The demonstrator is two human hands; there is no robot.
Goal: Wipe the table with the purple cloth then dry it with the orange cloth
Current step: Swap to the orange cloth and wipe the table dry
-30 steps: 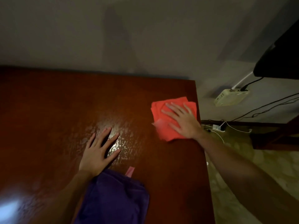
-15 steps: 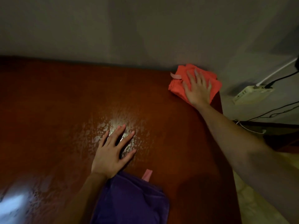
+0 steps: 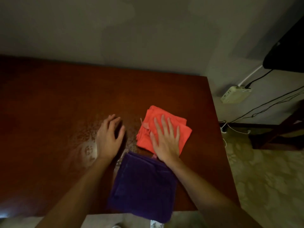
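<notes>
The dark red-brown wooden table (image 3: 49, 104) fills the left and middle of the head view. My right hand (image 3: 166, 139) lies flat, fingers spread, pressing on the folded orange cloth (image 3: 184, 130) at the table's right middle. The folded purple cloth (image 3: 141, 186) lies at the front edge, partly overhanging it, just below the orange cloth. My left hand (image 3: 109, 139) rests flat on the table, fingers apart, left of the orange cloth and holding nothing. A wet, speckled patch (image 3: 87, 137) glistens on the wood beside my left hand.
A grey wall runs behind the table. Right of the table's edge are a white wall box (image 3: 236, 94) with cables, a dark object (image 3: 286, 53) at the upper right, dark wooden furniture legs (image 3: 279, 130), and patterned floor (image 3: 263, 178).
My right hand has slid the orange cloth from the far right corner back toward me, to just above the purple cloth. My left hand has stayed on the wet patch.
</notes>
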